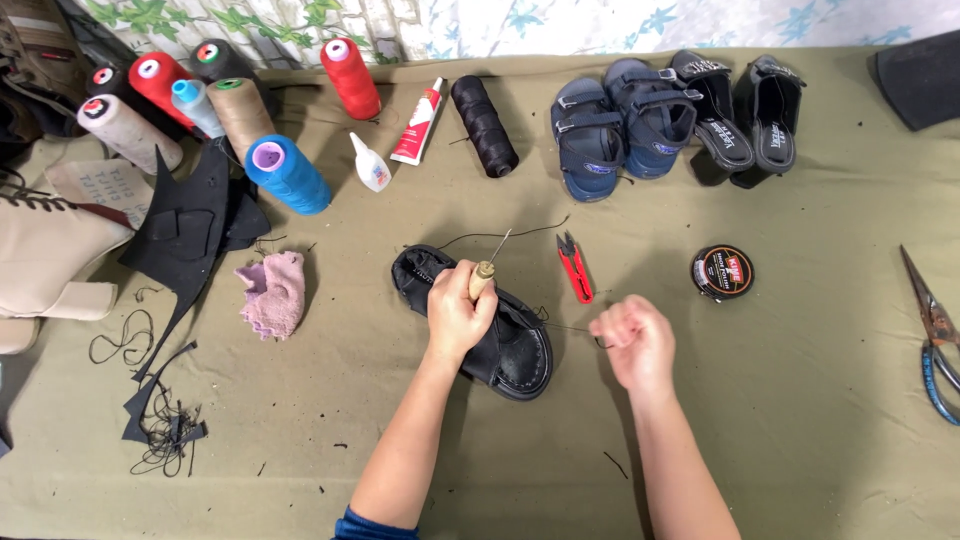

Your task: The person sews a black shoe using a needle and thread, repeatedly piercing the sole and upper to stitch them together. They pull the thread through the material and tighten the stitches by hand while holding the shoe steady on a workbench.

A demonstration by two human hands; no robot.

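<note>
A black sandal (515, 352) lies on the olive cloth (780, 400) in the middle. My left hand (458, 312) rests on it, closed around a sewing awl (484, 276) with a wooden handle and a thin metal needle pointing up. To the right, my right hand (633, 340) pinches a black thread (570, 327) that runs taut from the sandal. More black thread (500, 235) curls away behind the sandal's heel.
Red thread snips (575, 268) and a round polish tin (722, 272) lie right of the sandal. Thread cones (288, 175), glue bottle (371, 163), glue tube (418, 122) and black spool (484, 126) stand behind. Blue sandals (620, 125), black sandals (745, 115), scissors (935, 335), pink rag (273, 292), black scraps (190, 225).
</note>
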